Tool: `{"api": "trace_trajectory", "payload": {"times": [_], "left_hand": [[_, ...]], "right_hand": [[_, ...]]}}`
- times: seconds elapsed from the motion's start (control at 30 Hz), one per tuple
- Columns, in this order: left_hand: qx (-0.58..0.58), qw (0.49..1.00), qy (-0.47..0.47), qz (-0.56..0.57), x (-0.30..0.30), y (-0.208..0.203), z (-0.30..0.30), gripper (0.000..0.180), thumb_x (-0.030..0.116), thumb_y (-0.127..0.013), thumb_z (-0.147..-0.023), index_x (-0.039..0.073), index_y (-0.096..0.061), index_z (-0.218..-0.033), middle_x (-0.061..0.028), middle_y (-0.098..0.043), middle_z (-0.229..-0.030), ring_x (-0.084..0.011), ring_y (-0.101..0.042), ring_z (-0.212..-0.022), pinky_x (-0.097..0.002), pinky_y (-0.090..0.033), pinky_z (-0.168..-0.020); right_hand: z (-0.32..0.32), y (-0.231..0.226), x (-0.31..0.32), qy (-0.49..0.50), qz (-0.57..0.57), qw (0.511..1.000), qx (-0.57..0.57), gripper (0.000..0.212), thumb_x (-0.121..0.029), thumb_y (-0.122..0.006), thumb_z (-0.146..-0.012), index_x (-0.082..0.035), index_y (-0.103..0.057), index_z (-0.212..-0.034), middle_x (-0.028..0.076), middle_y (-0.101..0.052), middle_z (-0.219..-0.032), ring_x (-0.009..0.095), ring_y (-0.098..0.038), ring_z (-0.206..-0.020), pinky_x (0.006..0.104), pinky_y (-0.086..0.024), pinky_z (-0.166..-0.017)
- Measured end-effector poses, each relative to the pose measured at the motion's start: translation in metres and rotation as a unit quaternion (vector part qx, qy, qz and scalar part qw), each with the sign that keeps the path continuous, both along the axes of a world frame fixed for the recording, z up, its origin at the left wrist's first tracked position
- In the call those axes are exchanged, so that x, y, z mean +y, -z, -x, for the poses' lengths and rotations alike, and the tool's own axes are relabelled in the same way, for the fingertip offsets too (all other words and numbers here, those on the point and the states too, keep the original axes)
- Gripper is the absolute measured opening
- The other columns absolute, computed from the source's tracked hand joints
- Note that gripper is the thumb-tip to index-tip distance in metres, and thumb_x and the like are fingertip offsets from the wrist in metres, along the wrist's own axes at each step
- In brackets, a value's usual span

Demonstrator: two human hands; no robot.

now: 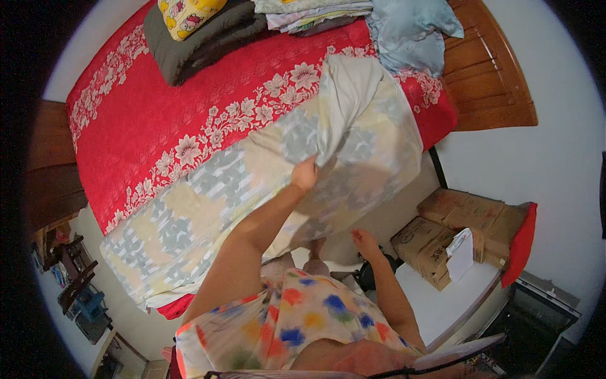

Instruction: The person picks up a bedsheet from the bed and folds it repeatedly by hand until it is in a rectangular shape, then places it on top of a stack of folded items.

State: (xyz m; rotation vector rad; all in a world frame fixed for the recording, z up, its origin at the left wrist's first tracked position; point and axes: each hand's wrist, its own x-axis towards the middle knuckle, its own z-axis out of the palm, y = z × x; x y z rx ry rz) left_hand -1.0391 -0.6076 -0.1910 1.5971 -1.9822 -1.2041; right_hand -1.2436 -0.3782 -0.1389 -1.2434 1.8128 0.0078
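A pale blanket (208, 208) with grey and cream patches lies lengthwise along the near side of the bed. Its far right part is folded over, showing a plainer whitish underside bunched into a ridge. My left hand (305, 175) is closed on the edge of that fold, around the blanket's middle. Lower and to the right, my right hand (365, 244) hangs in the air off the bed's near edge, its fingers loosely bent and nothing seen in them. Under the blanket spreads a red bedsheet (145, 120) with white flower bands.
At the bed's far side are a dark grey folded quilt (208, 47), a yellow printed pillow (189, 16), folded cloths (312, 14) and a light blue pillow (410, 38). Cardboard boxes (464, 215) sit on a white surface (435, 309) at right. The wooden headboard (489, 69) borders the bed.
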Motion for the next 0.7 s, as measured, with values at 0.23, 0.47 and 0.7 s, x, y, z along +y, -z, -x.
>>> {"api": "trace_trajectory", "payload": {"times": [0.23,0.47,0.7], "left_hand": [[-0.065,0.975,0.208,-0.053,0.068,0.081,-0.003,0.048,0.011,-0.042,-0.08,0.022,-0.037,-0.126,-0.0192,-0.045,-0.118,-0.0349,-0.048,-0.104,-0.039,-0.04,-0.086],[-0.249,0.933,0.162,-0.203,0.085,0.084,0.027,0.058,0.013,-0.044,-0.08,0.033,-0.025,-0.131,-0.0147,-0.039,-0.122,-0.0319,-0.045,-0.108,-0.0406,-0.039,-0.088],[-0.225,0.932,0.104,-0.263,0.095,0.105,0.034,0.057,0.012,-0.045,-0.078,0.035,-0.031,-0.129,-0.0144,-0.042,-0.114,-0.0325,-0.044,-0.106,-0.0409,-0.038,-0.087]], "right_hand": [[0.046,0.039,-0.104,0.058,0.059,0.99,-0.111,0.021,-0.011,-0.051,-0.082,-0.002,-0.053,-0.101,0.008,-0.057,-0.091,0.017,-0.053,-0.08,0.0279,-0.043,-0.07],[0.062,0.039,-0.293,-0.058,0.265,0.961,-0.047,0.056,-0.021,-0.064,-0.073,-0.005,-0.038,-0.119,0.02,-0.043,-0.114,0.03,-0.046,-0.101,0.0361,-0.039,-0.085],[0.015,0.09,-0.438,-0.045,0.244,0.962,0.115,0.099,-0.051,-0.067,-0.06,-0.006,-0.017,-0.132,0.025,-0.025,-0.131,0.042,-0.027,-0.12,0.0494,-0.025,-0.097]]}}
